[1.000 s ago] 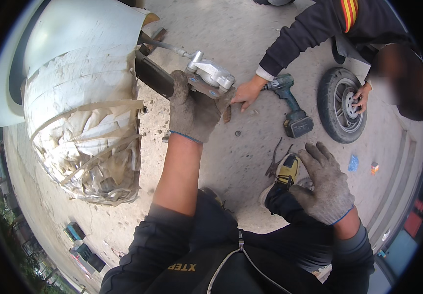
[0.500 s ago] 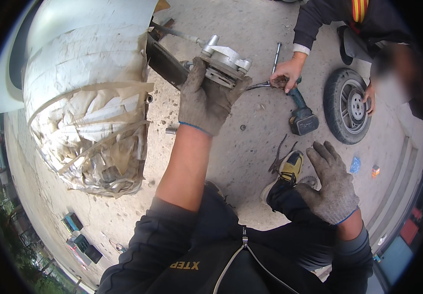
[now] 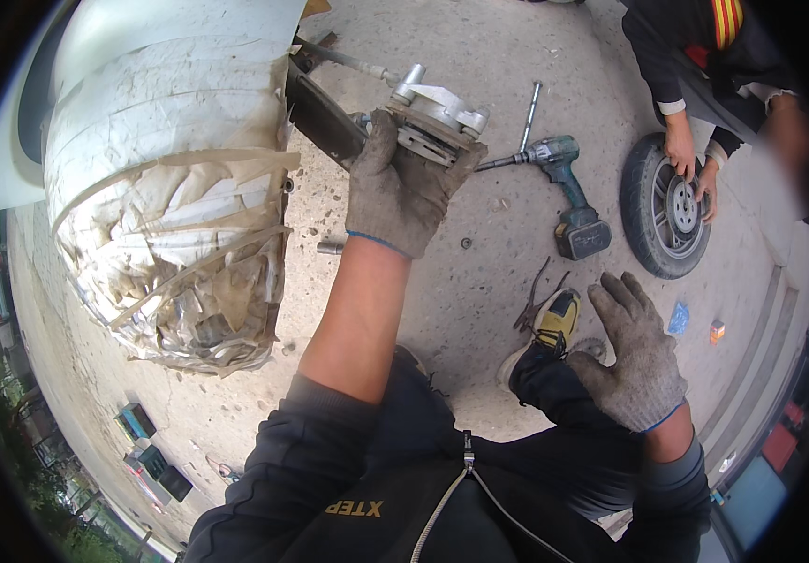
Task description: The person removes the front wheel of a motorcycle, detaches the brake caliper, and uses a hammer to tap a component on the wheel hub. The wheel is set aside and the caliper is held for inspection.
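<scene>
My left hand [image 3: 400, 188], in a dirty grey knit glove, grips a silver metal brake caliper assembly [image 3: 444, 108] beside a dark metal arm [image 3: 320, 113] and a rod on the white, wrapped vehicle body. The glove partly hides the assembly's underside. My right hand [image 3: 634, 352], gloved alike, is held open with fingers apart and empty, just right of my yellow-and-black shoe [image 3: 556, 324]. Beyond the caliper a teal cordless impact driver [image 3: 568, 188] lies on the ground, with a long socket extension [image 3: 531, 113] near its front.
A co-worker [image 3: 704, 47] at upper right has both hands on a wheel with tyre [image 3: 639, 225] lying flat. The taped white body [image 3: 160, 263] fills the left. Toolboxes [image 3: 151, 455], a socket [image 3: 329, 248], a blue packet [image 3: 678, 317] and a small orange box [image 3: 717, 330] lie around.
My left hand and the caliper have shifted slightly right and up. The co-worker's hand has left the area by the driver and moved right onto the wheel.
</scene>
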The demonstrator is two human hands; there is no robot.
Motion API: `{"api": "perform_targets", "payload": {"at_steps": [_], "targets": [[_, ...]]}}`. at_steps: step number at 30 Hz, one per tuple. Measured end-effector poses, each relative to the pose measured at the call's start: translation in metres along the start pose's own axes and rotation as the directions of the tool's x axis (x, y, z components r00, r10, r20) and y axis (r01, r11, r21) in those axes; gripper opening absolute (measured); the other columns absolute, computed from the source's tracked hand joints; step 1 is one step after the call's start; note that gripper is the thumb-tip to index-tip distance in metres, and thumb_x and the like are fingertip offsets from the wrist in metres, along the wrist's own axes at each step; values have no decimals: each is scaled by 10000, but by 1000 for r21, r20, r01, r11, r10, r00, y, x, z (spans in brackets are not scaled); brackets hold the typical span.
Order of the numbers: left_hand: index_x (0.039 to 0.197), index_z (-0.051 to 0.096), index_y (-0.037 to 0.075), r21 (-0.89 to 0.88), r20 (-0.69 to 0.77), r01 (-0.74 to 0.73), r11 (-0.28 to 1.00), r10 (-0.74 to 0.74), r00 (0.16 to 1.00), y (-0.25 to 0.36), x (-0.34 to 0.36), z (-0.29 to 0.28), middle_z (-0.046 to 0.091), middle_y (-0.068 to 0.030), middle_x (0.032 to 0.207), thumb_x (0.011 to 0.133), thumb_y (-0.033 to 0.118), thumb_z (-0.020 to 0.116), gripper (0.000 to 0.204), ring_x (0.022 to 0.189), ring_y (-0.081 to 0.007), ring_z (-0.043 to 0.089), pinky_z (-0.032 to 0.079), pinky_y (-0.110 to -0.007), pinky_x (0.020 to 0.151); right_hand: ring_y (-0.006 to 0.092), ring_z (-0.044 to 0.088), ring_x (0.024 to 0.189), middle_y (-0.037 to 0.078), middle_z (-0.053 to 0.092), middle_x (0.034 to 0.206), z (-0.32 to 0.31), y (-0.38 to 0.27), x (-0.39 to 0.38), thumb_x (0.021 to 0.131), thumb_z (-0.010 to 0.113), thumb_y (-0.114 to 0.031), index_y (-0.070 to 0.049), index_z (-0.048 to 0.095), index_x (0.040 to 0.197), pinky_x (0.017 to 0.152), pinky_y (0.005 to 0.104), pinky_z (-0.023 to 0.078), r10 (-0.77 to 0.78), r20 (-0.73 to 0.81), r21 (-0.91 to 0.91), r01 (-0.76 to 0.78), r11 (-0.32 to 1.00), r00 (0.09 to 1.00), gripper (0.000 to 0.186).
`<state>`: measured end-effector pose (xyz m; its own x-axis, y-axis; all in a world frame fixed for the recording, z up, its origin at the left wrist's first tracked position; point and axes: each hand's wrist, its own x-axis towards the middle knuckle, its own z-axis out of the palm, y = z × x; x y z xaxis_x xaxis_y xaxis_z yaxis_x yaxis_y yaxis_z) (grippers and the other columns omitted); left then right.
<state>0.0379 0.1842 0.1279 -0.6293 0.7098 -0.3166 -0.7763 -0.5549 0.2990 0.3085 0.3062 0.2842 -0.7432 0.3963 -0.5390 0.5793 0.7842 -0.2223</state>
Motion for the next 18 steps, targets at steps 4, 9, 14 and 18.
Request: {"api": "perform_targets", "payload": {"at_steps": [4, 9, 14, 18], "targets": [[1553, 451, 138, -16, 20, -3, 1000, 3, 1000, -1, 1, -2, 608, -150, 1467, 1062, 560, 582, 661, 1353, -406, 628, 634, -582, 1050, 476, 413, 1541, 250, 506, 1611, 0, 1, 0, 788, 872, -220, -45, 560, 1527, 1238, 552, 405, -25, -21, -1, 25, 1000, 999, 822], [1547, 464, 144, -24, 41, -1, 1000, 2, 999, -1, 1, -2, 613, -142, 1461, 1077, 536, 581, 623, 1348, -403, 632, 638, -580, 1044, 493, 423, 1525, 259, 513, 1596, 2, 3, 0, 790, 862, -225, -72, 559, 1526, 1224, 565, 431, -22, -16, -37, 21, 999, 1000, 810], [1515, 507, 140, -48, 46, 29, 998, -26, 999, 1, 0, -3, 635, -131, 1430, 1078, 498, 608, 574, 1332, -396, 647, 652, -570, 1019, 492, 419, 1528, 258, 511, 1600, 3, 3, -1, 792, 860, -226, -76, 565, 1523, 1225, 564, 432, -41, -33, -16, 41, 999, 999, 803], [1485, 535, 132, -70, 36, 42, 997, -40, 999, 1, 0, -5, 645, -125, 1407, 1068, 508, 617, 567, 1305, -390, 664, 660, -560, 996, 494, 416, 1530, 259, 512, 1600, 3, 4, -1, 789, 862, -228, -76, 564, 1525, 1225, 564, 432, -20, -23, -32, 19, 999, 1000, 809]]}}
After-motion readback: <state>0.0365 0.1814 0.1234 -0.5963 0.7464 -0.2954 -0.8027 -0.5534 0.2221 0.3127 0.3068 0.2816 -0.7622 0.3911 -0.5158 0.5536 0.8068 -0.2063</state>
